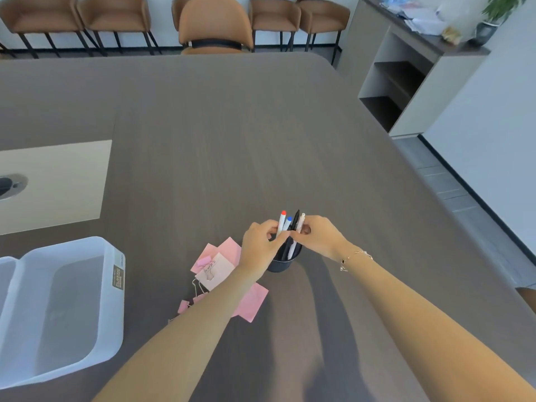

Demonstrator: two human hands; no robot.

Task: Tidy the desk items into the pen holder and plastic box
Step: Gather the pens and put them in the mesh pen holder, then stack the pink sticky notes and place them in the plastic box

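Observation:
A dark round pen holder [279,264] stands on the brown table, with several pens [290,227] upright in it: one red-capped, one blue-capped, one black, one pale. My left hand [261,250] and my right hand [320,236] both pinch the pens just above the holder's rim. Pink sticky notes [229,250] and pink binder clips [204,262] lie left of the holder, partly under my left forearm. A translucent plastic box [110,285] sits at the near left.
The table [232,140] has a pale inset panel [58,184] with a cable port at the left. Brown chairs [214,27] line the far edge. A cabinet with shelves [406,82] and a plant stand at the right.

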